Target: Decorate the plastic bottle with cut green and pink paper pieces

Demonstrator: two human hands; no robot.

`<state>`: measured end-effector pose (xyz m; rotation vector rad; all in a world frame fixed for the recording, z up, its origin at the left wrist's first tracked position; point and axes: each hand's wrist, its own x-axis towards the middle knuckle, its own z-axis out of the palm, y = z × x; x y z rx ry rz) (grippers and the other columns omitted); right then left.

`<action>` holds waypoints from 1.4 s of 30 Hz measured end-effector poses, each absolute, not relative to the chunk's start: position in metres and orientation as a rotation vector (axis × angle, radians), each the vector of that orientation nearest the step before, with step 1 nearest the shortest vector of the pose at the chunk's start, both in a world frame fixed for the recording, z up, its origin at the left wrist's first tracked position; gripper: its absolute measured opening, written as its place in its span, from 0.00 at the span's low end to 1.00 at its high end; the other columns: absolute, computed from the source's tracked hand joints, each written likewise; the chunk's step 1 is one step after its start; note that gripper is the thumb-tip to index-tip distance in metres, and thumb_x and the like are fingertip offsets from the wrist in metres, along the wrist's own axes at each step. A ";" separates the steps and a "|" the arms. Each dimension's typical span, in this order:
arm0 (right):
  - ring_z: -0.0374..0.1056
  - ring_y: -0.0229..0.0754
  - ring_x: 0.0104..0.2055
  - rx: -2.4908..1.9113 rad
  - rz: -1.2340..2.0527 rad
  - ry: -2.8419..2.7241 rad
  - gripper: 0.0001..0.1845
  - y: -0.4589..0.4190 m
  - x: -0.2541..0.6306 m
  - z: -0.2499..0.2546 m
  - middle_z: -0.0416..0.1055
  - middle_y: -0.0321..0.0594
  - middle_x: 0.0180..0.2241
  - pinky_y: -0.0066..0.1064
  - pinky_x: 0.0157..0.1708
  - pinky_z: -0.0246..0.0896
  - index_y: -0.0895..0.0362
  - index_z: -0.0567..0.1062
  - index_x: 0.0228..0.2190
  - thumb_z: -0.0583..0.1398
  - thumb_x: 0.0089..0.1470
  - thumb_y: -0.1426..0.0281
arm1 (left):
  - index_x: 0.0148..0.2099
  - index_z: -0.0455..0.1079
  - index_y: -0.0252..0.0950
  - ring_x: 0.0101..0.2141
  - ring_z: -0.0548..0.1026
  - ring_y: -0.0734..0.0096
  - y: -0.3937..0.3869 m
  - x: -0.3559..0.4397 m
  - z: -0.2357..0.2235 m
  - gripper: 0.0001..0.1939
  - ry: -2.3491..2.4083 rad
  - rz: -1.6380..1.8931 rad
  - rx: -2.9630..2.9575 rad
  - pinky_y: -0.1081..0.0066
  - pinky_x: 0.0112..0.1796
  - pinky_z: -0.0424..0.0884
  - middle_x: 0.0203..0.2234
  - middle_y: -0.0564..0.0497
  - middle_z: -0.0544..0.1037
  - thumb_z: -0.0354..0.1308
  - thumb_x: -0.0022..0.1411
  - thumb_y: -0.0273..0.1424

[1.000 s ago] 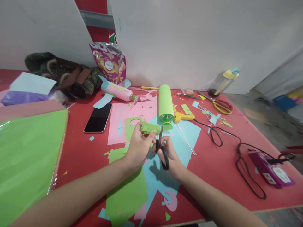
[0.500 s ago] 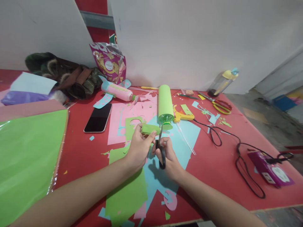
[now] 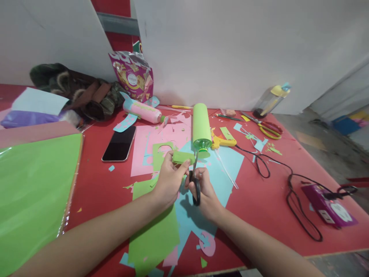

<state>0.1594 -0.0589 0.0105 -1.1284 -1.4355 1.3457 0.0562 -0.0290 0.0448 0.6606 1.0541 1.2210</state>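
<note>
Pinched between the thumb and fingers of my left hand (image 3: 170, 179) is a small strip of green paper (image 3: 182, 157). My right hand (image 3: 208, 192) grips a pair of black-handled scissors (image 3: 196, 190), blades pointing away from me. The blades meet the right end of the strip. Just beyond them lies a bottle wrapped in light green paper (image 3: 201, 121), its clear green neck toward me. Under my hands are a green sheet (image 3: 152, 234) and a light blue sheet (image 3: 225, 165).
A yellow glue gun (image 3: 223, 142) lies right of the bottle, its cord running to a purple power box (image 3: 328, 206). A phone (image 3: 119, 144) and a pink decorated bottle (image 3: 145, 112) are at left. Red-and-yellow-handled pliers (image 3: 271, 130) lie at the back right. Paper scraps litter the red table (image 3: 253, 211).
The scissor handles have swung closer together in my right hand, so the blades have closed somewhat at the strip's end. My left hand stays nearly still with the strip.
</note>
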 end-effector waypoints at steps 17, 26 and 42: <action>0.53 0.35 0.26 -1.097 1.375 -1.408 0.15 -0.057 0.162 0.010 0.54 0.30 0.24 0.30 0.27 0.50 0.52 0.51 0.29 0.53 0.50 0.58 | 0.35 0.57 0.35 0.20 0.64 0.82 -0.020 0.045 0.047 0.10 1.160 1.197 1.057 0.79 0.24 0.60 0.19 0.60 0.64 0.56 0.52 0.27; 0.53 0.35 0.25 -1.077 1.413 -1.386 0.17 -0.056 0.162 0.009 0.54 0.29 0.24 0.29 0.26 0.51 0.52 0.51 0.29 0.53 0.49 0.55 | 0.37 0.58 0.36 0.23 0.67 0.79 -0.015 0.039 0.048 0.11 1.190 1.206 1.182 0.77 0.25 0.61 0.23 0.57 0.68 0.56 0.51 0.27; 0.56 0.36 0.25 -0.908 1.519 -1.395 0.23 -0.054 0.164 0.023 0.57 0.31 0.24 0.30 0.26 0.54 0.51 0.50 0.29 0.52 0.46 0.48 | 0.35 0.57 0.37 0.21 0.68 0.77 -0.008 0.028 0.054 0.13 1.174 1.145 1.383 0.77 0.22 0.62 0.22 0.56 0.71 0.58 0.48 0.26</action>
